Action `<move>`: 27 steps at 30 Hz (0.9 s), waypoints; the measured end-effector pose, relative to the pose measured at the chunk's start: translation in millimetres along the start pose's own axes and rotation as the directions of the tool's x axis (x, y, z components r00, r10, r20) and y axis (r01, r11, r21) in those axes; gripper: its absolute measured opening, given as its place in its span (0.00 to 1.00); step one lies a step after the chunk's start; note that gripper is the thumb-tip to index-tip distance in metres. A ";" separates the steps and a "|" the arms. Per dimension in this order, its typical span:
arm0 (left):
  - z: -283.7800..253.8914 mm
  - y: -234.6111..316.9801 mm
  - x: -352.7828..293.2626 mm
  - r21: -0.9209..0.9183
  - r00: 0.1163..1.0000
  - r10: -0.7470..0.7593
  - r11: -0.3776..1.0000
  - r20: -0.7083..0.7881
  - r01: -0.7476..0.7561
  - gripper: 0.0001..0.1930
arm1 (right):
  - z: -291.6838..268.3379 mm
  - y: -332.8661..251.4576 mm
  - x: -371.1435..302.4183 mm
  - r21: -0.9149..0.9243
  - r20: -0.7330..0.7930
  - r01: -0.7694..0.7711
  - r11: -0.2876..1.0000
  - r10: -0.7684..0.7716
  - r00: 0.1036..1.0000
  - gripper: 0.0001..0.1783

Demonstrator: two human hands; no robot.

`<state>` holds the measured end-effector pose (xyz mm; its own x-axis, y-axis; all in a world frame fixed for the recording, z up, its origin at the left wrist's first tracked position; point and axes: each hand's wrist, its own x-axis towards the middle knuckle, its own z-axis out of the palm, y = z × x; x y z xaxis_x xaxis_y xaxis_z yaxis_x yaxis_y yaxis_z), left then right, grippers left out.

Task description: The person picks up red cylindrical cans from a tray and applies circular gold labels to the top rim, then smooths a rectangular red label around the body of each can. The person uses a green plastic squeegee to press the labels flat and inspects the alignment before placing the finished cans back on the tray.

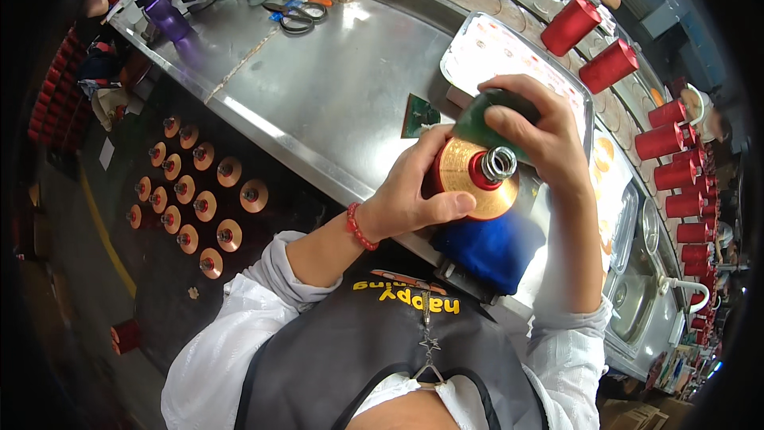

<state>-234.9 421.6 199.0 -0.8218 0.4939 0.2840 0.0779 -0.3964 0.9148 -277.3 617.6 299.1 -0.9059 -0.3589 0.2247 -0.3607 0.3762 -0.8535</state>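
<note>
- Our left hand (414,197) grips a red-and-gold bottle (469,171), above the blue cloth (503,256) by the steel table's (334,64) near edge
- Our right hand (549,127) is closed on a green pad (480,122) beside it
- Scissors (296,19) farther back
- Beyond: conveyor (521,20), red bottles (571,25)
- We see gold-topped bottles (230,171) at left

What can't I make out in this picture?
All in the head view:
- Bottle: much of its side is hidden by the left hand; its base faces away.
- Green pad: partly covered by the right hand.
- Tray: glare washes out what lies on it.
- Far red containers: crowded and too small to count toward the right rim.
</note>
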 end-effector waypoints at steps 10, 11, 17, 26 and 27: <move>-16.6 -1.3 12.4 -0.082 0.982 -0.094 0.991 0.163 0.109 0.49 | -4.0 9.8 -4.3 0.231 -0.094 -0.097 0.968 0.121 0.988 0.14; -20.8 7.9 16.6 -0.114 0.960 -0.157 0.976 0.231 0.187 0.51 | -0.5 2.9 -7.5 0.264 -0.025 -0.095 0.960 0.106 0.994 0.15; 9.3 -2.5 -2.7 0.156 0.983 0.136 0.981 -0.124 -0.116 0.46 | 9.2 10.6 -7.2 0.121 -0.049 -0.069 0.990 0.075 0.996 0.16; -0.2 2.4 5.0 -0.025 0.998 0.027 0.999 -0.060 -0.029 0.41 | 2.6 5.7 23.3 -0.165 0.019 -0.037 0.986 0.040 0.999 0.16; -1.4 -2.2 5.0 -0.038 0.997 0.039 0.998 -0.063 -0.041 0.42 | 1.3 2.6 23.6 -0.013 0.079 -0.011 1.000 0.012 0.997 0.16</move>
<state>-239.9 423.9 198.0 -0.8522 0.4281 0.3007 0.0902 -0.4460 0.8905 -299.4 608.9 301.6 -0.8898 -0.4209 0.1764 -0.3535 0.3913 -0.8496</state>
